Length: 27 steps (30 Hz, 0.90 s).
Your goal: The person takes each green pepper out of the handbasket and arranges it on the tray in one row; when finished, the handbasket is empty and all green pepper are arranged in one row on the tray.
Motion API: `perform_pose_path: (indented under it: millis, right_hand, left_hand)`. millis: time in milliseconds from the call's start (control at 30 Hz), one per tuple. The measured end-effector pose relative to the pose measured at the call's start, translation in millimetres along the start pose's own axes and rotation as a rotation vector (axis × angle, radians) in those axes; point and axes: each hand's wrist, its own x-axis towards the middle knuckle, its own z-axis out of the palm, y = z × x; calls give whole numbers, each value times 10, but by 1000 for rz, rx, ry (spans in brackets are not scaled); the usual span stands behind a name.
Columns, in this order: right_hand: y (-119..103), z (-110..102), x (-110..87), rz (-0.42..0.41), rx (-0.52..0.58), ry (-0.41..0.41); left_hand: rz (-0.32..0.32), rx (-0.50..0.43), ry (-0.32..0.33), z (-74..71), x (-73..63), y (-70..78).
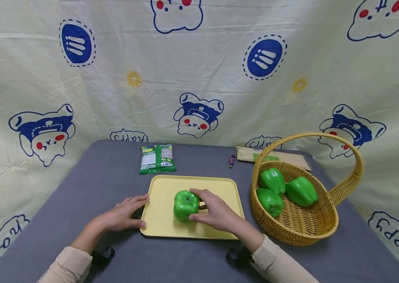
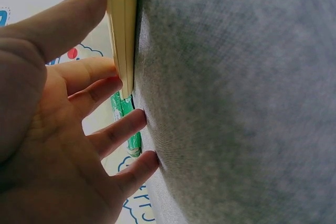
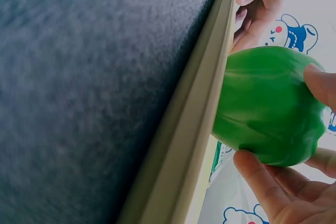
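Note:
A green bell pepper [image 1: 185, 207] sits on the middle of a pale yellow tray [image 1: 158, 226]. My right hand [image 1: 215, 211] holds the pepper from its right side, thumb at the front and fingers round the back. The right wrist view shows the pepper [image 3: 268, 106] close up between thumb and fingers [image 3: 262, 182]. At the tray's left edge rests my left hand [image 1: 125, 214], its fingers spread and fairly straight. Thumb and forefinger touch the tray rim [image 2: 122, 35] in the left wrist view, while the lower fingertips reach down to the grey cloth.
To the right stands a wicker basket [image 1: 321, 236] with a tall handle, holding several green bell peppers [image 1: 302, 191]. Behind the tray lie a green snack packet [image 1: 157, 159], a small purple wrapped item [image 1: 232, 160] and a flat brown package [image 1: 247, 154]. A printed curtain [image 1: 114, 106] hangs behind.

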Motion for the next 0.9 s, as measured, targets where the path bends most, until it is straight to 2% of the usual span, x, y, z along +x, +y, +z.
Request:
perform_pose_path:
  millis: [467, 900]
  right_hand:
    - [-83, 95, 81, -44, -3, -20]
    - [-206, 222, 232, -7, 19, -45]
  left_hand:
    - [23, 10, 6, -8, 3, 1]
    - [39, 11, 25, 1, -1, -13]
